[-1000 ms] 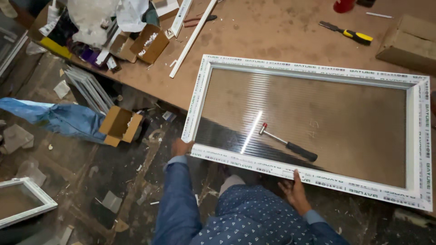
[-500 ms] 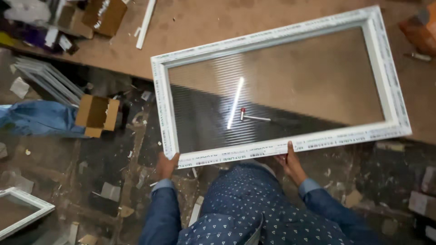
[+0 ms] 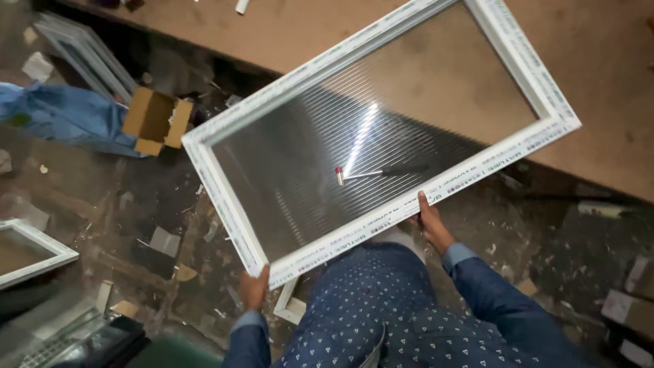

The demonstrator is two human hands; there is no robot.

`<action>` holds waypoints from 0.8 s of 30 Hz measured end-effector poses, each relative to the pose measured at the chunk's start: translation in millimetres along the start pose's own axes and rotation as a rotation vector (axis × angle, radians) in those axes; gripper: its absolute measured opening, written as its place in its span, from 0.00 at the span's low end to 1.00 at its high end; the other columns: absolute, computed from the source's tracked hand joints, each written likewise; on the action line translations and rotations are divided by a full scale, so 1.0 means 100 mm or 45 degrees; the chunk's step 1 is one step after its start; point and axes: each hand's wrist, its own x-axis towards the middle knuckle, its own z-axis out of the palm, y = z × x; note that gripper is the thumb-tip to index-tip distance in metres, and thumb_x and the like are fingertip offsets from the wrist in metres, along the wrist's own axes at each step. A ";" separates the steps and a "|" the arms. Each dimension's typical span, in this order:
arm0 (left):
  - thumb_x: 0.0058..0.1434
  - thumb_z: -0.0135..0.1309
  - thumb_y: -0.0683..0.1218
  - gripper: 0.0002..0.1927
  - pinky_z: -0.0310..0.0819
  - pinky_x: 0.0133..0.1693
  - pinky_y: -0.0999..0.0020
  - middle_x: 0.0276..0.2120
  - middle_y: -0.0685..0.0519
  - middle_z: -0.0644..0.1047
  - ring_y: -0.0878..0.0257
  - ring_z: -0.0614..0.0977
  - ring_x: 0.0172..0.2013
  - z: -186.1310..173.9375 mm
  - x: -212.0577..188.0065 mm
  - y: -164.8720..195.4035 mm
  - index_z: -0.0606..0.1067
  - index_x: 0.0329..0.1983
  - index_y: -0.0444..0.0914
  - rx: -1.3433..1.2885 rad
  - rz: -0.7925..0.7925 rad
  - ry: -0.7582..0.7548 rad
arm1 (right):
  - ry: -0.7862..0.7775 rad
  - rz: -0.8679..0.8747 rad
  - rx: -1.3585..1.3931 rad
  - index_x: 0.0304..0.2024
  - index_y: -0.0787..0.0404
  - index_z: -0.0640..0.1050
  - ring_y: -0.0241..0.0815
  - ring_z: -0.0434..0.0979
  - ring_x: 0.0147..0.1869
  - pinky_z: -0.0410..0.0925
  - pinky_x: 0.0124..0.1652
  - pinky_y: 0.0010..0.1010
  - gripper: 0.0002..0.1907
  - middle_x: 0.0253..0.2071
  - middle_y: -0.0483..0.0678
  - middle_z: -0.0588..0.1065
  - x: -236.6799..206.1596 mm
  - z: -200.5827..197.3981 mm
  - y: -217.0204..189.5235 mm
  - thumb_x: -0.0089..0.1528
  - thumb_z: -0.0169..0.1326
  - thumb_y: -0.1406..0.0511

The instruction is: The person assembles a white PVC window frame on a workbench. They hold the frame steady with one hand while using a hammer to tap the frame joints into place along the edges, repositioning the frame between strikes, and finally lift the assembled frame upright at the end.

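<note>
From the head camera, a person in a dark blue patterned shirt holds a white-framed window panel (image 3: 381, 129) by its near long rail, the frame skewed so its far right corner reaches over the brown workbench (image 3: 599, 61) while its near left corner hangs out over the littered floor (image 3: 102, 204). The left hand (image 3: 255, 289) grips the rail close to the near left corner, fingers curled under the frame and out of sight, the thumb side against the white profile. The right hand (image 3: 432, 223) clasps the same rail further right, thumb pressed on top, the other fingers hidden beneath; how tightly they close cannot be told. A small hammer (image 3: 371, 172) with a dark handle lies loose on the ribbed glass (image 3: 293, 170), near the rail between the two hands.

The risks, as a judgement: the hammer is unsecured, and any tilt of the panel could send it sliding along the glass, off the edge or hard against the frame, chipping or cracking the pane. Both hands share one rail, so the far side is carried only where it rests on the bench; a slip could drop the overhanging corner. Underfoot, a cardboard box (image 3: 158, 121), scraps and another white frame (image 3: 34, 252) at the left edge invite a stumble.
</note>
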 end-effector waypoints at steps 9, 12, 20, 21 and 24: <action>0.56 0.66 0.59 0.29 0.75 0.46 0.58 0.42 0.41 0.84 0.51 0.84 0.42 0.89 -1.03 0.14 0.80 0.49 0.31 -0.172 -0.077 0.098 | -0.163 -0.093 -0.324 0.53 0.67 0.78 0.39 0.80 0.43 0.73 0.39 0.33 0.33 0.44 0.50 0.81 0.74 0.18 -1.08 0.69 0.47 0.43; 0.56 0.65 0.56 0.28 0.77 0.44 0.60 0.42 0.42 0.84 0.51 0.85 0.42 1.35 -1.27 0.43 0.79 0.50 0.29 -0.399 -0.003 0.080 | -0.122 -0.056 -0.412 0.64 0.59 0.72 0.35 0.72 0.58 0.67 0.51 0.34 0.34 0.57 0.43 0.76 1.11 0.12 -1.48 0.72 0.44 0.40; 0.60 0.60 0.59 0.25 0.72 0.27 0.68 0.35 0.49 0.84 0.61 0.84 0.31 2.29 -1.68 1.10 0.78 0.48 0.34 -1.145 -0.424 -0.476 | -0.644 0.470 -0.067 0.60 0.54 0.74 0.50 0.77 0.56 0.70 0.54 0.47 0.28 0.54 0.52 0.78 0.54 -0.26 -0.83 0.65 0.45 0.46; 0.60 0.59 0.60 0.25 0.71 0.25 0.70 0.34 0.50 0.84 0.62 0.84 0.29 2.38 -1.70 1.16 0.78 0.48 0.35 -1.094 -0.452 -0.509 | -0.947 0.448 -0.218 0.56 0.66 0.77 0.54 0.78 0.46 0.71 0.44 0.47 0.31 0.47 0.58 0.80 0.32 -0.29 -0.59 0.67 0.49 0.47; 0.62 0.58 0.62 0.26 0.68 0.21 0.73 0.31 0.51 0.83 0.64 0.82 0.25 2.67 -1.74 1.31 0.78 0.49 0.37 -1.015 -0.440 -0.638 | -0.934 0.555 -0.517 0.53 0.66 0.81 0.40 0.71 0.28 0.62 0.27 0.31 0.29 0.33 0.51 0.78 -0.25 -0.39 0.06 0.70 0.54 0.47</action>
